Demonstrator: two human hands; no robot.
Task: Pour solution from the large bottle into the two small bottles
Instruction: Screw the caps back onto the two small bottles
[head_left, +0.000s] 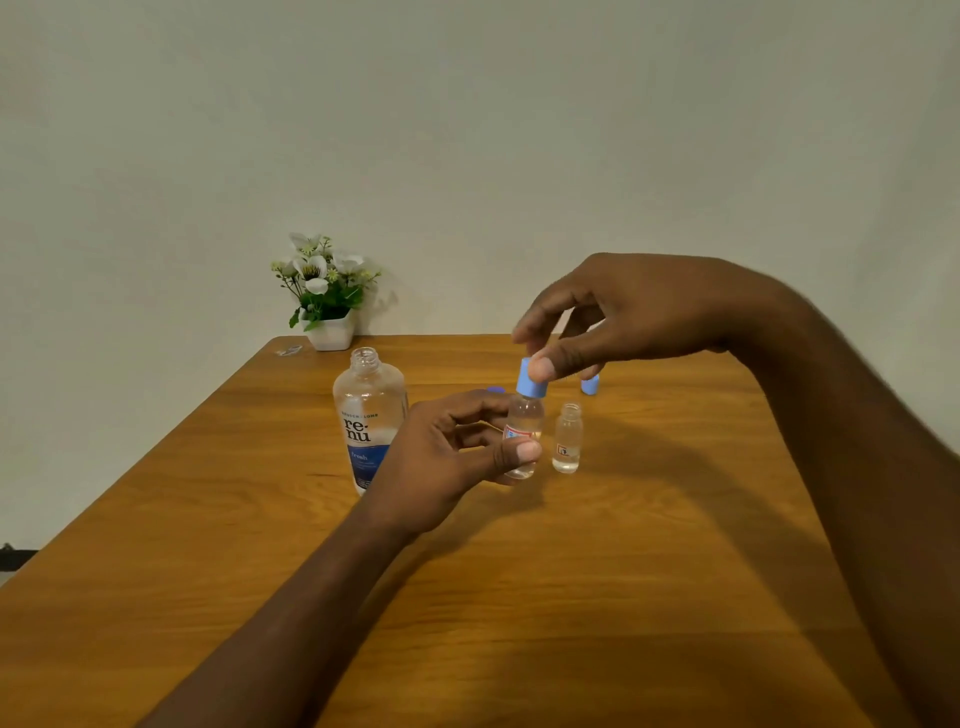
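Head view: the small bottle (524, 415) is near the middle of the table (519, 597), between the large bottle (366, 400) on its left and the second small bottle (567, 441) just beside it on its right. Its long axis runs nearly straight up, neck at the top; whether its base touches the wood cannot be told. The left hand (447, 452) pinches its lower body between the thumb and curled fingers. The right hand (623, 322), reaching in from above, pinches the blue cap (530, 383) on its neck with thumb and forefinger. The cap looks cocked a little to the left, so a twist from here could bind the thread or let it slip free and roll. The nearer risk is probably the second small bottle: it stands open, mouth up, with some liquid in the bottom, and a nudge from either hand would likely tip and spill it. The large bottle is also upright and uncapped, partly behind the left hand, and a careless wrist could knock it. A loose cap (590, 385) lies further back, and a flower pot (327, 327) stands at the far left edge.
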